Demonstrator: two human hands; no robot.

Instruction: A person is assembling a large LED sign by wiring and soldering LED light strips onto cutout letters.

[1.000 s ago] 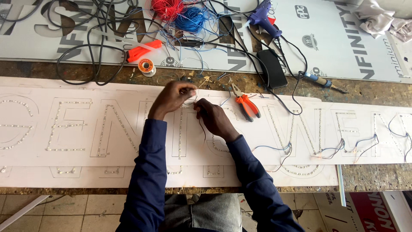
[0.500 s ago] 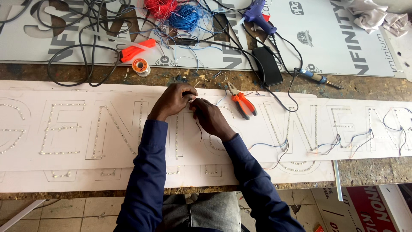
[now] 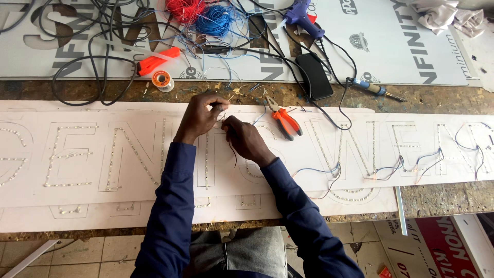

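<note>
Both hands meet over the long white sign board (image 3: 77,190): the left hand (image 3: 199,117) pinches the top end of a thin dark wire (image 3: 232,149) between closed fingertips, and the right hand (image 3: 246,140) curls shut around the same wire just below. Orange pliers (image 3: 284,121) lie just right of them. Farther back sit a solder spool (image 3: 161,79), a black phone (image 3: 314,76) and a blue glue gun (image 3: 302,16).

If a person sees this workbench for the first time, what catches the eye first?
The long white sign board with dotted letter outlines spans the bench, and the left hand and right hand meet at its top edge over a thin dark wire. Behind them lie orange-handled pliers and red and blue wire bundles.
</note>
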